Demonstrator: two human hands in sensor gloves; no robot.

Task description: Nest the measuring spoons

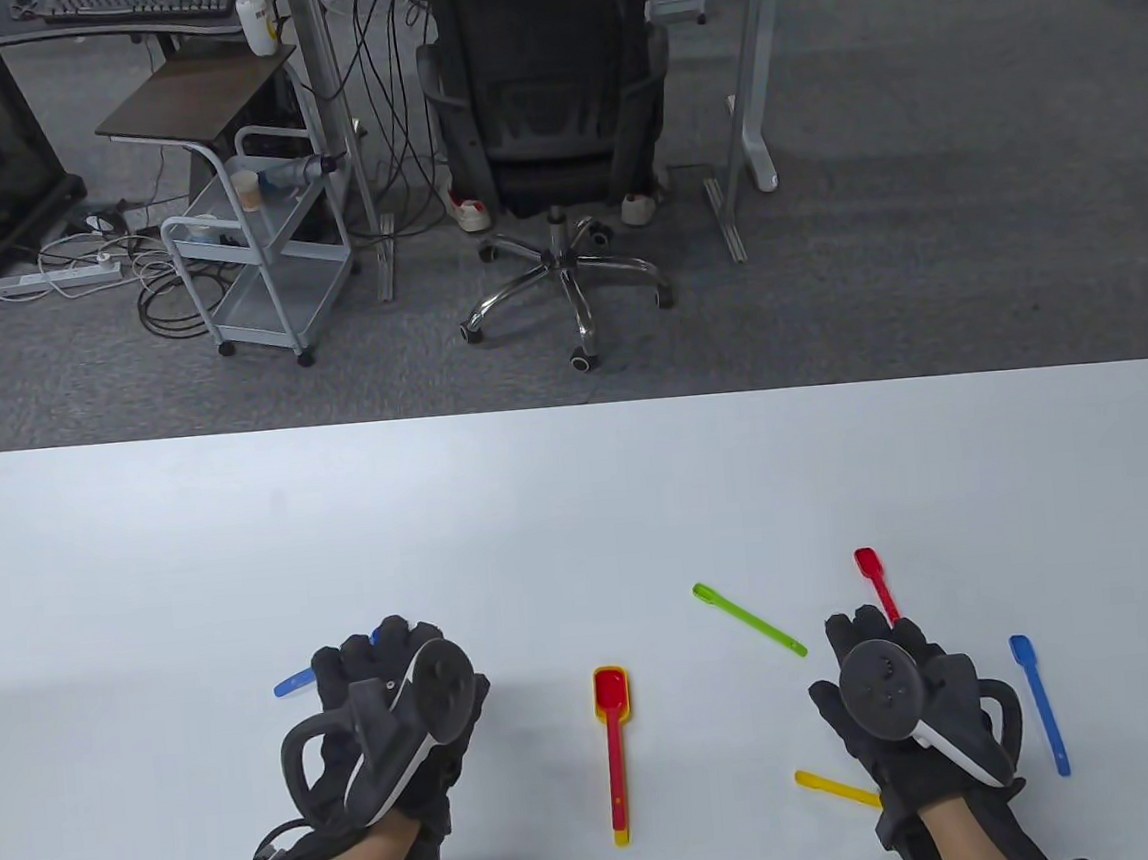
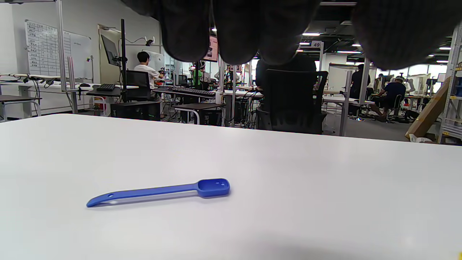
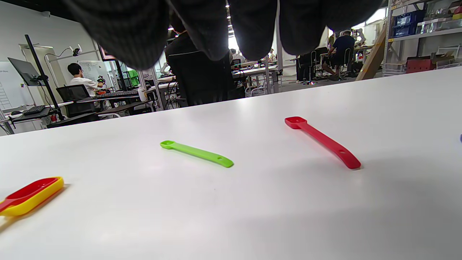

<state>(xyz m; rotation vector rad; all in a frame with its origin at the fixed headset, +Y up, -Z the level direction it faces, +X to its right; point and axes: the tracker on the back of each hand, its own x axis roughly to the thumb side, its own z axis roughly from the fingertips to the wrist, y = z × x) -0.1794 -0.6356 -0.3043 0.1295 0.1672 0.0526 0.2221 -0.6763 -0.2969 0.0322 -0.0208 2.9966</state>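
Observation:
My left hand (image 1: 384, 667) hovers palm down over a blue spoon (image 1: 293, 683) whose bowl peeks out past the fingertips. In the left wrist view that blue spoon (image 2: 158, 191) lies free on the table below my fingers (image 2: 234, 29). A red spoon nested in a yellow spoon (image 1: 614, 748) lies between the hands. My right hand (image 1: 878, 629) hovers empty, with a green spoon (image 1: 748, 618) to its left, a small red spoon (image 1: 875, 579) past its fingertips, another blue spoon (image 1: 1039, 700) to its right, and a yellow spoon (image 1: 834, 788) partly hidden under the wrist.
The white table (image 1: 579, 490) ends at a far edge, with a black office chair (image 1: 545, 101) and a metal cart (image 1: 258, 257) on the floor beyond. In the right wrist view the green spoon (image 3: 196, 153), red spoon (image 3: 323, 141) and nested pair (image 3: 25, 198) lie flat.

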